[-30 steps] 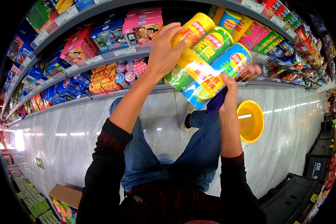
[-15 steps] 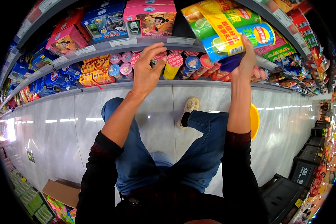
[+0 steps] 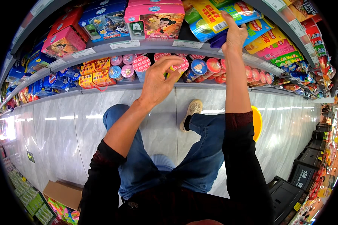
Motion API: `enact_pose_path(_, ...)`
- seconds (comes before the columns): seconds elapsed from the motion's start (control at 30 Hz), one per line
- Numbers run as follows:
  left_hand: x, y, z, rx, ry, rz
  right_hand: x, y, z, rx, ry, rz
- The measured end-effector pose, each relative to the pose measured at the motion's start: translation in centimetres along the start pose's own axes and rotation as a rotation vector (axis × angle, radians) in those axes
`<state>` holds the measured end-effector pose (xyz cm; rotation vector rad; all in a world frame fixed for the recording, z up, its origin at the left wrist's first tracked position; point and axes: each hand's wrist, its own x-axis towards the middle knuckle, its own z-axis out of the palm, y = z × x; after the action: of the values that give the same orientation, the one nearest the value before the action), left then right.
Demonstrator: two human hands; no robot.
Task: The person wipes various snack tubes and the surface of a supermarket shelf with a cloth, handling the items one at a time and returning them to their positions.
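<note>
My right hand [image 3: 234, 37] grips a banded pack of chip canisters [image 3: 204, 30] with a yellow wrapper [image 3: 208, 15], lying tilted on the upper shelf beside other bright canisters [image 3: 263, 37]. A dark purple cloth [image 3: 218, 40] is bunched in the same hand under the pack. My left hand [image 3: 159, 78] is on the lower shelf, fingers curled over a pink-lidded yellow canister [image 3: 178, 65]. Round pink- and blue-lidded tubs [image 3: 198, 66] stand around it, partly covered by the shelf edge above and by my hand.
Pink [image 3: 157, 26] and blue [image 3: 103, 22] boxes sit left of the pack. A yellow basin [image 3: 257, 123] is on the tiled floor [image 3: 52, 142] behind my right arm. An open cardboard box [image 3: 64, 195] is at lower left, black crates [image 3: 304, 172] at right. My legs and foot are below me.
My right hand has carried the pack up and back onto the upper shelf. My left hand left the pack, came down open, then moved right and closed over the pink-lidded canister.
</note>
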<state>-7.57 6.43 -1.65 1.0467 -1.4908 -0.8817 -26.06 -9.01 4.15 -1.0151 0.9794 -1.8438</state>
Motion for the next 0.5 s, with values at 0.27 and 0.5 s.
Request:
enact_pose_path(0.27, -0.1, 0.5, 0.2, 0.024, -0.031, -0.016, 0.0, 3.2, 1.1, -0.218, -0.135, -0.174)
enact_pose_path(0.5, -0.3, 0.4, -0.1, 0.026, -0.041, -0.048, -2.0, 4.6, 2.8, -0.798, -0.256, -0.505)
